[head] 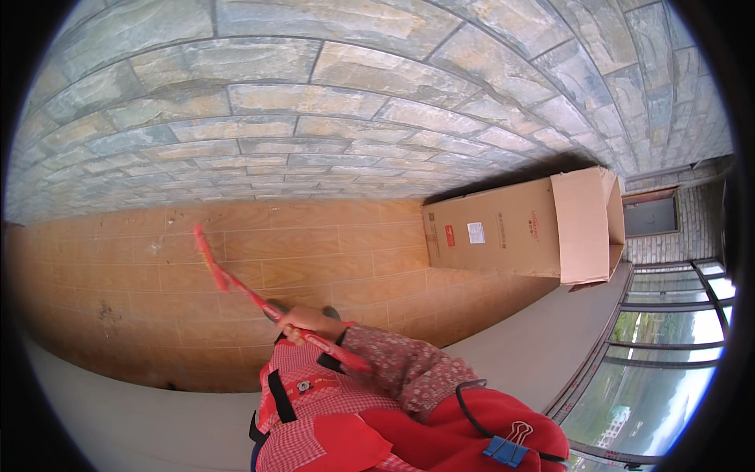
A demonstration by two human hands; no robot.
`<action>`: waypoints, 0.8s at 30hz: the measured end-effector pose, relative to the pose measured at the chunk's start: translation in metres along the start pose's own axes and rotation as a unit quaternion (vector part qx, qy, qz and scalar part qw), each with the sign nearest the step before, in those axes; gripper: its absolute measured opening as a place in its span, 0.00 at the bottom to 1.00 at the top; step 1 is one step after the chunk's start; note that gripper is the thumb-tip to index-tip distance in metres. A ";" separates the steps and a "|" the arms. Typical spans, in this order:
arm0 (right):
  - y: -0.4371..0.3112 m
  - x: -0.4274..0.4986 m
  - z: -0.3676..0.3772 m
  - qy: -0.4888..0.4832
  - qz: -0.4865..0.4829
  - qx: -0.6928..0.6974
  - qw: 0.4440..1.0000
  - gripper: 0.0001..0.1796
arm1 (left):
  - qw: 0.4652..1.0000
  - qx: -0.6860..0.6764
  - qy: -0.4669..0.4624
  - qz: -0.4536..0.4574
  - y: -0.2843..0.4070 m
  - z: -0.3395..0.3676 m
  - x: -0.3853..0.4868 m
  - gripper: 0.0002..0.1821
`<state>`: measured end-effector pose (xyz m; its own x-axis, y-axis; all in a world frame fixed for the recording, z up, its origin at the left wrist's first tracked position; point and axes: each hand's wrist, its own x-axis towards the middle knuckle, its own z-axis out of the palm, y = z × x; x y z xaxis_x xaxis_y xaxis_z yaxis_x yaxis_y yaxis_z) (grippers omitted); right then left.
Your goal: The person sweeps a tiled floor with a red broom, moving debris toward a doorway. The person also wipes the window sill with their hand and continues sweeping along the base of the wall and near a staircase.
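Observation:
My right hand (307, 321) grips the handle of a red long-handled tool, probably a broom (253, 298), held slantwise in front of my body. Its narrow crosswise head points to the left, over the wood-look floor (312, 236). That head is blurred, so I cannot tell its exact kind or whether it touches the floor. The near end of the handle lies by my flowered sleeve (401, 366). Below it shows my red checked apron (330, 407). My left hand is out of view.
A stone-block wall (265, 100) rises along the floor's far side. At the right, a tall cardboard box (489, 230) with open flaps stands against it. A grey surface (147, 413) borders the near side, and windows (643, 366) line the right. Dark marks (109, 312) spot the floor.

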<state>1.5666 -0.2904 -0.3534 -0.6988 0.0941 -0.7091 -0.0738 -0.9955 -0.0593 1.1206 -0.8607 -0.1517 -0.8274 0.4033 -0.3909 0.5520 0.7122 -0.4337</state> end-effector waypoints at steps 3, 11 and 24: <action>0.011 -0.080 -0.040 0.189 -0.061 -0.107 0.974 0.15 | 0.999 0.012 0.019 0.024 0.018 0.008 0.030 0.38; -0.003 -0.244 -0.202 0.324 -0.151 0.179 0.917 0.08 | 0.944 -0.282 -0.026 0.169 0.200 0.003 0.116 0.32; -0.124 -0.095 -0.294 0.063 -0.520 -0.699 0.486 0.12 | 0.891 -0.415 -0.180 0.044 0.260 0.009 -0.055 0.26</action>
<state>1.8518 -0.1792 -0.4854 -0.7456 0.6406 0.1838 0.2763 0.5481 -0.7895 1.3106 -0.7032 -0.2505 -0.6146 0.3751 -0.6939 0.2238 0.9265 0.3026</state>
